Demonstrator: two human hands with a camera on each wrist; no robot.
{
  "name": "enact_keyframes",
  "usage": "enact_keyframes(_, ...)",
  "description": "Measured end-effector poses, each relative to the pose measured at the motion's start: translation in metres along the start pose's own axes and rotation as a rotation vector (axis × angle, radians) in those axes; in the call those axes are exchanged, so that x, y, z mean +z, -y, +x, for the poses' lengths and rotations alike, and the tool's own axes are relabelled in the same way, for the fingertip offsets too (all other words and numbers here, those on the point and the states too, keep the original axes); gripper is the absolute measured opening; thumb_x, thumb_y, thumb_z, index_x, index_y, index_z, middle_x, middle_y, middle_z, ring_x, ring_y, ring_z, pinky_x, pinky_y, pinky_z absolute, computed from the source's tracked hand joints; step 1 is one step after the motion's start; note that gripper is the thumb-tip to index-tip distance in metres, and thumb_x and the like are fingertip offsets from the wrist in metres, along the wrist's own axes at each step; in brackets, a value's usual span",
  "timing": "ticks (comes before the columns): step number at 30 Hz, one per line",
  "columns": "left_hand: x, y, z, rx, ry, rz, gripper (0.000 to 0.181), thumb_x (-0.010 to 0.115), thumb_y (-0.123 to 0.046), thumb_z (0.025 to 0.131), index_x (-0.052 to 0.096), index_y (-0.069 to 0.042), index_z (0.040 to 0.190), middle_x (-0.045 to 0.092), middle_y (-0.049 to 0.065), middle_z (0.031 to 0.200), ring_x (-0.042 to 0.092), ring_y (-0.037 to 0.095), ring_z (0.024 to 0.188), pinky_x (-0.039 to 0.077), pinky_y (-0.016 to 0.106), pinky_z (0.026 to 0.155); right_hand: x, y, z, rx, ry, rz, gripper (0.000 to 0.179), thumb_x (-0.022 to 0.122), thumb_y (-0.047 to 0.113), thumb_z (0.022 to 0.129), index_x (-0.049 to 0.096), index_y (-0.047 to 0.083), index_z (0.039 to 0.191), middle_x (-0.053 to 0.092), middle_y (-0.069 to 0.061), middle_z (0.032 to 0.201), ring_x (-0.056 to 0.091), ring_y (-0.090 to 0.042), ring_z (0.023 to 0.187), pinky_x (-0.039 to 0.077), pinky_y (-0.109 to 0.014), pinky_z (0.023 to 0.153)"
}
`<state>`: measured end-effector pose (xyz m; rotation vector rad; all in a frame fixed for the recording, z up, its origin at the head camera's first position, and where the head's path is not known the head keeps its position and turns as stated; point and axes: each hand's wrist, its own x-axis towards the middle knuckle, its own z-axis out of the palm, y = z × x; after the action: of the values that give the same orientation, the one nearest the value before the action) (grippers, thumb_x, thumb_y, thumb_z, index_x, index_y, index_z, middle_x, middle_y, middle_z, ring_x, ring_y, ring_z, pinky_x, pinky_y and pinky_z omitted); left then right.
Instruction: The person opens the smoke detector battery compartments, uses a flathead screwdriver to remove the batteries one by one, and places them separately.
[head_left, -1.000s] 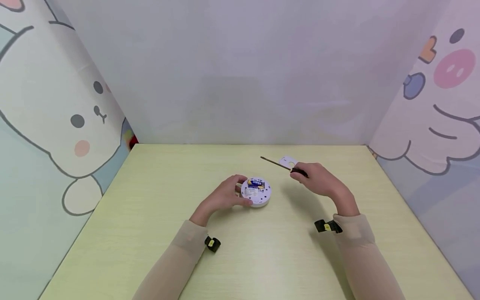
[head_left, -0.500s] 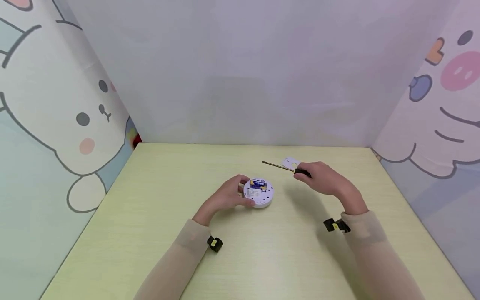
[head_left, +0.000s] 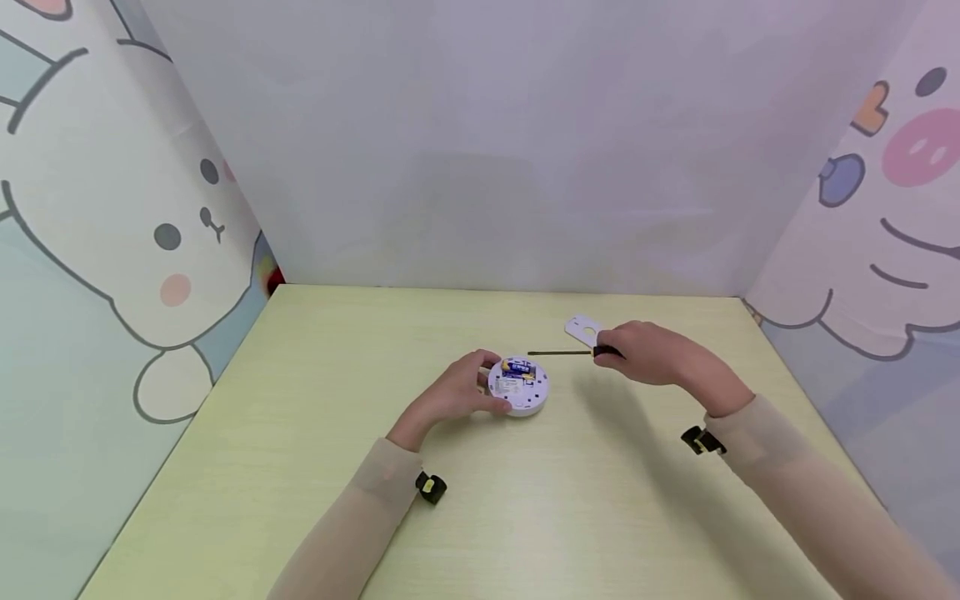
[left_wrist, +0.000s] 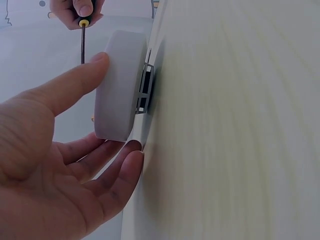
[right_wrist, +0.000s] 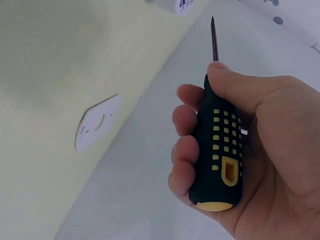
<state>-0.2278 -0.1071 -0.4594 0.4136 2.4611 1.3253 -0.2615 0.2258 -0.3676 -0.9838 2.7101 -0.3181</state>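
A round white smoke alarm (head_left: 517, 398) is turned back side up, with blue batteries (head_left: 517, 367) showing in its back. My left hand (head_left: 453, 392) grips it from the left, thumb on the near edge and fingers round the far side. In the left wrist view a slotted vent (left_wrist: 145, 90) faces the table under the alarm's body (left_wrist: 117, 85). My right hand (head_left: 645, 353) wraps round the dark green and yellow handle of a screwdriver (right_wrist: 220, 145). Its shaft (head_left: 558, 353) points left, and the tip overlaps the table just past the alarm's far right edge in the head view.
A flat white mounting plate (head_left: 581, 327) with a hole and slots lies on the table behind the screwdriver, partly covered by my right hand. The pale wood-grain table (head_left: 360, 333) ends at a plain back wall (head_left: 480, 167). Cartoon-printed panels (head_left: 135, 208) stand on both sides.
The screwdriver has swung from slanting up-left to nearly level, its tip dropping closer to the alarm. My right forearm has turned outward to the right. The left hand keeps its grip.
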Motion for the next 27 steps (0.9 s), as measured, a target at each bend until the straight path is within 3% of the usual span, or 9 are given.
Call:
enact_keyframes(6, 0.0, 0.001, 0.001, -0.005, -0.001, 0.003, 0.084, 0.094, -0.026, 0.084, 0.048, -0.01, 0.153, 0.064, 0.005, 0.135, 0.064, 0.022, 0.119, 0.055, 0.043, 0.097, -0.005, 0.007, 0.003, -0.009, 0.054, -0.093, 0.016, 0.062, 0.022, 0.109, 0.063, 0.016, 0.094, 0.054, 0.005, 0.078, 0.045, -0.011, 0.068, 0.039, -0.032, 0.067)
enact_keyframes(16, 0.001, 0.002, 0.003, 0.003, -0.003, 0.019, 0.083, 0.094, -0.027, 0.084, 0.049, -0.011, 0.152, 0.064, 0.005, 0.135, 0.064, 0.021, 0.116, 0.055, 0.041, 0.096, -0.013, 0.018, 0.005, -0.045, 0.091, -0.237, 0.023, 0.065, 0.021, 0.107, 0.055, 0.015, 0.088, 0.047, 0.002, 0.073, 0.04, -0.011, 0.066, 0.034, -0.032, 0.064)
enact_keyframes(27, 0.001, 0.001, 0.002, -0.002, -0.011, 0.026, 0.082, 0.094, -0.026, 0.084, 0.049, -0.01, 0.151, 0.064, 0.007, 0.135, 0.064, 0.021, 0.115, 0.055, 0.042, 0.097, -0.025, 0.034, 0.011, -0.067, 0.109, -0.377, 0.026, 0.07, 0.021, 0.104, 0.058, 0.015, 0.082, 0.05, 0.003, 0.072, 0.044, -0.014, 0.067, 0.04, -0.032, 0.062)
